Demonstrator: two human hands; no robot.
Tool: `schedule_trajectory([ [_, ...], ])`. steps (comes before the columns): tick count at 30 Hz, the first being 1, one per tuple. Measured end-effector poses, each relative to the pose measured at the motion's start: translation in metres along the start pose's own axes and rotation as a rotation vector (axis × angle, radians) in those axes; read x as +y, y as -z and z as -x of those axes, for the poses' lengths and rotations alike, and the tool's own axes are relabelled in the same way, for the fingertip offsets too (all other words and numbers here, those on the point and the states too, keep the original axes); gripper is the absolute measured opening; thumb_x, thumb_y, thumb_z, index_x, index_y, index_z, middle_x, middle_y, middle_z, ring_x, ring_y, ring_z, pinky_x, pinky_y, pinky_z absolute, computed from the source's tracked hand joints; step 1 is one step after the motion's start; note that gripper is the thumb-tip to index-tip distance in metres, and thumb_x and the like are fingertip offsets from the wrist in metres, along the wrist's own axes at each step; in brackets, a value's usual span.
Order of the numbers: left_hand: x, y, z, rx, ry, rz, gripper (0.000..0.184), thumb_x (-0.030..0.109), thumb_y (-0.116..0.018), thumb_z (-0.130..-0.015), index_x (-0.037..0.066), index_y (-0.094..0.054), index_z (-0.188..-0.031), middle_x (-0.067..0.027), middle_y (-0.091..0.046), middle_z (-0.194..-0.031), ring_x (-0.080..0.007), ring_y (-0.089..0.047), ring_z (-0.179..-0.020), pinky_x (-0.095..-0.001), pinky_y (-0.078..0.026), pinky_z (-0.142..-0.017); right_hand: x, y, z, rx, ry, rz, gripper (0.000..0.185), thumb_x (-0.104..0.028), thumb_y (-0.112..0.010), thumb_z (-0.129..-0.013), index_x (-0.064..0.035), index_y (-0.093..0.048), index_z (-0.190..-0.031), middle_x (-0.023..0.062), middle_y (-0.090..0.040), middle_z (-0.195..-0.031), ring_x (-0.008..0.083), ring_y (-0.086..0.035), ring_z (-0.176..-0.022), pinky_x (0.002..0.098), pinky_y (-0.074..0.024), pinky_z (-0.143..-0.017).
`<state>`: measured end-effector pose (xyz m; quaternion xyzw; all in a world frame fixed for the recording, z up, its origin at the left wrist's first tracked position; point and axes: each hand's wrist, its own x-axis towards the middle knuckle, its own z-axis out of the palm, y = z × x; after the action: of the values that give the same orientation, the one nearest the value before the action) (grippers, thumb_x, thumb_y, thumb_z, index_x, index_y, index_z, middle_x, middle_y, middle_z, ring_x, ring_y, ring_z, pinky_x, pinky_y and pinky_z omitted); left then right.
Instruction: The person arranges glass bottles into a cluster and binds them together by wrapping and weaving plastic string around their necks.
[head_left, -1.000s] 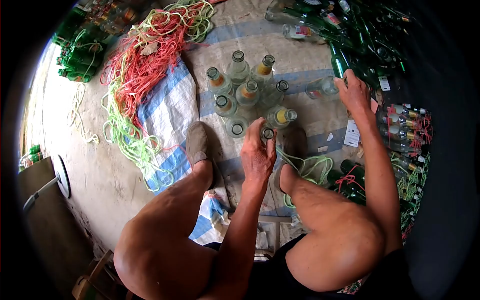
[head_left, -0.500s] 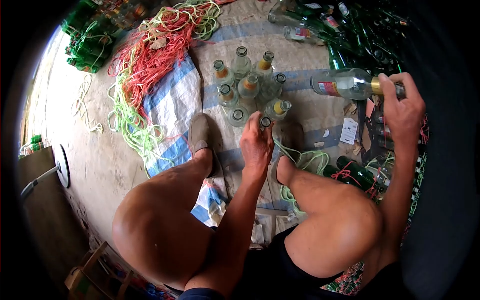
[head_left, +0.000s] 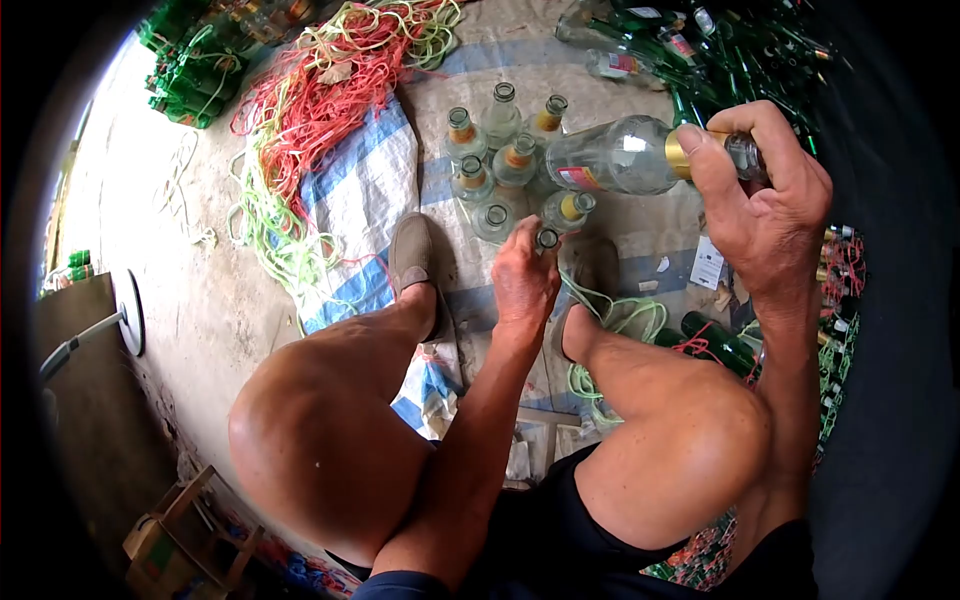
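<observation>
My right hand [head_left: 765, 190] grips a clear glass bottle [head_left: 630, 155] by its gold-banded neck. That bottle lies nearly sideways in the air, its base pointing left toward a cluster of upright bottles [head_left: 497, 222]. Several clear bottles stand close together there, some with yellow or orange neck bands. At the near edge of the cluster, my left hand [head_left: 527, 275] has its fingers closed around the neck of another glass bottle [head_left: 546, 240]. The hand hides most of that bottle's body. The raised bottle covers part of the cluster's right side.
Loose green bottles [head_left: 740, 60] pile up at the upper right. Red and green twine [head_left: 310, 110] lies tangled at the upper left, and green twine [head_left: 640, 320] trails beside my right foot. Tied green bottles [head_left: 720, 340] lie to the right. A blue-and-white woven sheet [head_left: 360, 190] covers the floor.
My right hand has carried its bottle left, toward the standing cluster. My left hand stays on the near bottle's neck. The whole view has shifted slightly.
</observation>
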<state>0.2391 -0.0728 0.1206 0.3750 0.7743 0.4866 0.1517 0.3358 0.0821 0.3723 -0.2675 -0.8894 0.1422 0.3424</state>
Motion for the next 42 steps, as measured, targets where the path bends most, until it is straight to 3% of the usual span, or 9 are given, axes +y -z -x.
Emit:
schedule_trajectory([
  [6, -0.002, -0.001, 0.003, 0.000, 0.016, 0.022, 0.037, 0.004, -0.080, -0.086, -0.001, -0.068, -0.122, -0.0203, -0.073, -0.105, -0.0303, -0.069, -0.072, -0.0401, -0.056, -0.070, -0.006, -0.013, -0.002, -0.080, 0.001, -0.020, 0.023, -0.016, -0.084, -0.087, -0.0069, -0.062, -0.085, 0.0109, -0.056, -0.062, 0.0282, -0.056, -0.051, 0.0354, -0.0449, -0.050],
  [9, 0.001, -0.001, 0.005, 0.006, 0.061, 0.024, 0.038, 0.003, -0.079, -0.087, 0.000, -0.068, -0.123, -0.0185, -0.071, -0.113, -0.0292, -0.069, -0.073, -0.0399, -0.056, -0.070, -0.001, -0.029, 0.002, -0.132, 0.085, 0.013, 0.020, -0.014, -0.080, -0.092, -0.0024, -0.065, -0.090, 0.0037, -0.057, -0.063, 0.0102, -0.052, -0.056, 0.0296, -0.0438, -0.052],
  [13, 0.004, 0.000, 0.008, 0.012, 0.076, -0.003, 0.039, 0.003, -0.079, -0.087, 0.002, -0.068, -0.123, -0.0166, -0.068, -0.118, -0.0280, -0.068, -0.074, -0.0393, -0.055, -0.071, 0.004, -0.053, 0.010, -0.139, 0.065, 0.025, 0.025, -0.019, -0.083, -0.085, -0.0073, -0.060, -0.087, 0.0149, -0.064, -0.070, 0.0373, -0.064, -0.061, 0.0435, -0.0490, -0.053],
  [24, 0.005, -0.001, 0.009, 0.004, 0.102, 0.043, 0.040, -0.001, -0.075, -0.086, 0.003, -0.068, -0.125, -0.0169, -0.066, -0.118, -0.0290, -0.068, -0.078, -0.0410, -0.055, -0.074, 0.018, -0.098, 0.034, -0.347, 0.156, 0.040, 0.030, -0.020, -0.080, -0.085, -0.0057, -0.055, -0.092, 0.0137, -0.065, -0.076, 0.0396, -0.069, -0.072, 0.0477, -0.0532, -0.060],
  [27, 0.011, 0.005, 0.011, -0.076, 0.192, 0.055, 0.044, -0.001, -0.066, -0.085, 0.005, -0.064, -0.128, -0.0194, -0.064, -0.125, -0.0448, -0.067, -0.105, -0.0494, -0.055, -0.088, 0.018, -0.108, 0.041, -0.424, 0.158, 0.053, 0.030, -0.019, -0.079, -0.087, -0.0058, -0.054, -0.096, 0.0143, -0.066, -0.077, 0.0410, -0.069, -0.073, 0.0487, -0.0539, -0.061],
  [31, 0.008, 0.003, 0.014, -0.070, 0.193, 0.091, 0.045, -0.002, -0.066, -0.084, 0.005, -0.064, -0.129, -0.0197, -0.064, -0.126, -0.0456, -0.067, -0.106, -0.0487, -0.056, -0.088, 0.019, -0.119, 0.037, -0.532, 0.159, 0.074, 0.031, -0.020, -0.078, -0.088, -0.0052, -0.053, -0.098, 0.0158, -0.068, -0.080, 0.0424, -0.070, -0.076, 0.0512, -0.0543, -0.064],
  [34, 0.007, 0.003, 0.017, -0.082, 0.185, 0.108, 0.046, -0.003, -0.065, -0.084, 0.005, -0.065, -0.129, -0.0192, -0.064, -0.127, -0.0449, -0.067, -0.106, -0.0483, -0.056, -0.089, 0.031, -0.136, 0.036, -0.579, 0.154, 0.085, 0.031, -0.021, -0.078, -0.088, -0.0048, -0.053, -0.099, 0.0159, -0.069, -0.081, 0.0428, -0.070, -0.079, 0.0526, -0.0545, -0.066],
  [37, 0.005, 0.001, 0.016, 0.005, 0.114, 0.074, 0.044, -0.003, -0.070, -0.084, 0.006, -0.068, -0.127, -0.0146, -0.067, -0.117, -0.0282, -0.068, -0.077, -0.0400, -0.056, -0.074, 0.033, -0.150, 0.032, -0.597, 0.154, 0.086, 0.031, -0.022, -0.076, -0.089, -0.0046, -0.053, -0.100, 0.0165, -0.068, -0.082, 0.0435, -0.070, -0.081, 0.0530, -0.0542, -0.067],
  [42, 0.004, 0.001, 0.018, -0.010, 0.136, 0.076, 0.045, -0.003, -0.070, -0.085, 0.006, -0.067, -0.128, -0.0150, -0.067, -0.118, -0.0285, -0.069, -0.079, -0.0398, -0.056, -0.075, 0.034, -0.164, 0.038, -0.633, 0.188, 0.050, 0.032, -0.024, -0.074, -0.091, -0.0043, -0.051, -0.099, 0.0170, -0.067, -0.084, 0.0439, -0.069, -0.081, 0.0527, -0.0539, -0.067],
])
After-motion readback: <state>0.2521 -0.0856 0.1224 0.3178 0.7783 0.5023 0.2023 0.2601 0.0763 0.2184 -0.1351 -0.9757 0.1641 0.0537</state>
